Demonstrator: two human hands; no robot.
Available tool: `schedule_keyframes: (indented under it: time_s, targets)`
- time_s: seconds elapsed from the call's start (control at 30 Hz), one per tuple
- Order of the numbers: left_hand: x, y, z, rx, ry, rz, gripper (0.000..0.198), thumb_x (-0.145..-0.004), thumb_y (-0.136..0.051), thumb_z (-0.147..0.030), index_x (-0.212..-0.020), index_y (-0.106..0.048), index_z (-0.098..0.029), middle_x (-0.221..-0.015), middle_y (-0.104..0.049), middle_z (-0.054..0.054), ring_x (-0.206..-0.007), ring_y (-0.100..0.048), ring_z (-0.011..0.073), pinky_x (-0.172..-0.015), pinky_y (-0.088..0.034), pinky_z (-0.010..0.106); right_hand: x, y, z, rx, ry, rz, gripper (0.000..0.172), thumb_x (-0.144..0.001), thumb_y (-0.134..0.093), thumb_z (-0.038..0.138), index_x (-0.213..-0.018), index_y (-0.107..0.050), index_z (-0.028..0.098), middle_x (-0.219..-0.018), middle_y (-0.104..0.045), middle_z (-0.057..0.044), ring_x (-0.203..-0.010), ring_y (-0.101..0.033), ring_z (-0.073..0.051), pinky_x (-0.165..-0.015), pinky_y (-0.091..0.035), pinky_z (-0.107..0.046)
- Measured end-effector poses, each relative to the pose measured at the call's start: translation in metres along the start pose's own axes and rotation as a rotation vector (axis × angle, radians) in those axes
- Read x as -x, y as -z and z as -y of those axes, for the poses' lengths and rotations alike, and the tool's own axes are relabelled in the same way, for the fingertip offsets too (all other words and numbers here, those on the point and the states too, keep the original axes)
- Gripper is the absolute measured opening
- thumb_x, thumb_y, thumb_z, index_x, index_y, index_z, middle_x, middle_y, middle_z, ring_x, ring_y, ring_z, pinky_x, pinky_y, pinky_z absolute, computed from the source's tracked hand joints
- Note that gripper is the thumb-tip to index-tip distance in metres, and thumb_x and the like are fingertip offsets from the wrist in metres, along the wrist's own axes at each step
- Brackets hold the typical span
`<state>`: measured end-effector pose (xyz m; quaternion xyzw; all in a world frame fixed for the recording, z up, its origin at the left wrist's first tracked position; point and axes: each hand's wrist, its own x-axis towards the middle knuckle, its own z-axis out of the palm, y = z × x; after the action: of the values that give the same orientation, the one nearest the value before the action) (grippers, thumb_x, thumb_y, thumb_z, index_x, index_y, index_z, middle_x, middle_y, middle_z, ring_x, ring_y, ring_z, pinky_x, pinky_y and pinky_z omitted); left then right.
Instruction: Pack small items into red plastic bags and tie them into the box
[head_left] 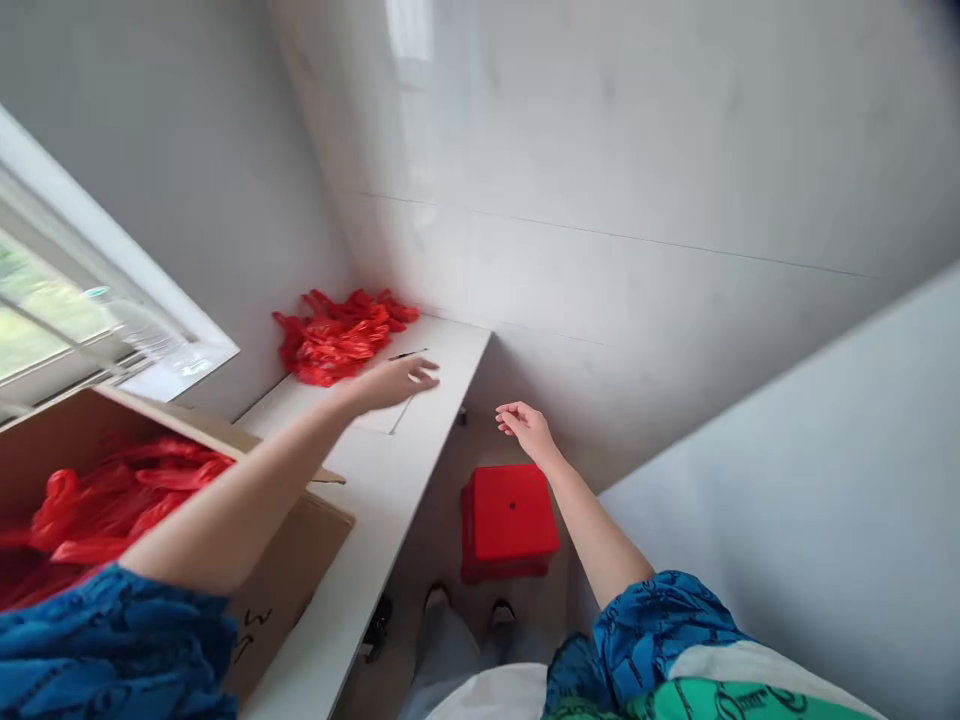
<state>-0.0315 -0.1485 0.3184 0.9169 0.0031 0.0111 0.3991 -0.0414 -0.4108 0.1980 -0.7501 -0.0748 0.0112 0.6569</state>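
My left hand reaches over the white counter, its fingers loosely bent and apart with nothing between them. Just behind it lies a heap of red plastic bags in the counter's far corner. Partly under the hand is a flat white sheet, with a thin dark pen-like item near it. My right hand hovers in the air past the counter's edge, above a red plastic stool. Its fingers are loosely curled, slightly apart, and no object shows in them.
An open cardboard box with more red plastic bags stands on the white counter at left. A clear plastic bottle lies by the window. Walls close in ahead, and a pale panel rises at right.
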Motion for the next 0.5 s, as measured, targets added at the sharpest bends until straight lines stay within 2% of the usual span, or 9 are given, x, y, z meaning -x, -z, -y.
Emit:
schedule_keyframes:
  time_s: [0.1,0.17,0.2,0.23,0.3,0.33,0.4,0.5]
  targets:
    - [0.082,-0.068,-0.059,0.027,-0.255,0.587,0.045,-0.079,-0.075,-0.044,-0.120,-0.069,-0.027,-0.110,-0.072,0.004,-0.098,-0.068,0.0246,-0.087,-0.052,0.032,0.105,0.045,0.004,-0.017,-0.004,-0.129,0.031,-0.091,-0.052,0.046,-0.105,-0.066,0.022,-0.099,-0.072,-0.005,-0.084,-0.070,-0.015,-0.079,-0.054,-0.029]
    - [0.147,-0.125,-0.074,0.042,-0.363,0.906,0.052,-0.080,-0.069,-0.050,-0.128,-0.065,-0.030,-0.117,-0.071,0.005,-0.104,-0.067,0.0263,-0.089,-0.050,0.032,0.181,0.069,-0.003,-0.016,-0.025,-0.203,0.029,-0.090,-0.053,0.044,-0.102,-0.066,0.021,-0.096,-0.073,-0.005,-0.083,-0.070,-0.015,-0.079,-0.054,-0.029]
    - [0.180,-0.153,-0.074,0.026,-0.376,0.978,0.052,-0.081,-0.067,-0.052,-0.128,-0.066,-0.029,-0.120,-0.070,0.006,-0.107,-0.066,0.0271,-0.090,-0.049,0.032,0.219,0.079,-0.009,-0.013,-0.043,-0.228,0.027,-0.090,-0.054,0.042,-0.101,-0.067,0.021,-0.094,-0.073,-0.005,-0.081,-0.070,-0.015,-0.078,-0.054,-0.030]
    - [0.212,-0.179,-0.071,-0.022,-0.392,1.098,0.054,-0.082,-0.065,-0.052,-0.129,-0.064,-0.028,-0.122,-0.069,0.006,-0.109,-0.065,0.0277,-0.090,-0.049,0.033,0.258,0.088,-0.014,-0.010,-0.065,-0.244,0.026,-0.089,-0.056,0.041,-0.099,-0.068,0.021,-0.092,-0.074,-0.004,-0.079,-0.070,-0.016,-0.076,-0.054,-0.029]
    - [0.270,-0.223,-0.059,-0.141,-0.376,1.288,0.059,-0.080,-0.066,-0.054,-0.132,-0.063,-0.026,-0.119,-0.069,0.009,-0.106,-0.065,0.0290,-0.085,-0.049,0.033,0.332,0.104,-0.023,-0.008,-0.119,-0.257,0.023,-0.087,-0.058,0.037,-0.096,-0.070,0.020,-0.087,-0.074,-0.004,-0.075,-0.070,-0.016,-0.072,-0.054,-0.029]
    - [0.295,-0.239,-0.053,-0.193,-0.352,1.361,0.062,-0.078,-0.068,-0.056,-0.132,-0.063,-0.026,-0.118,-0.069,0.009,-0.105,-0.065,0.0294,-0.084,-0.049,0.034,0.366,0.112,-0.026,-0.009,-0.147,-0.265,0.021,-0.086,-0.059,0.036,-0.094,-0.070,0.019,-0.086,-0.074,-0.004,-0.072,-0.069,-0.016,-0.069,-0.053,-0.028]
    - [0.339,-0.264,-0.046,-0.258,-0.337,1.423,0.066,-0.076,-0.068,-0.059,-0.133,-0.062,-0.026,-0.120,-0.067,0.011,-0.104,-0.064,0.0297,-0.083,-0.048,0.034,0.426,0.128,-0.028,-0.008,-0.190,-0.297,0.020,-0.085,-0.060,0.034,-0.092,-0.070,0.018,-0.084,-0.074,-0.004,-0.070,-0.069,-0.016,-0.066,-0.052,-0.028]
    - [0.391,-0.291,-0.050,-0.282,-0.323,1.453,0.072,-0.079,-0.062,-0.065,-0.138,-0.056,-0.023,-0.125,-0.063,0.013,-0.107,-0.062,0.0283,-0.084,-0.049,0.034,0.492,0.158,-0.027,0.001,-0.209,-0.351,0.019,-0.084,-0.061,0.032,-0.094,-0.070,0.019,-0.085,-0.073,-0.003,-0.072,-0.068,-0.015,-0.069,-0.052,-0.027]
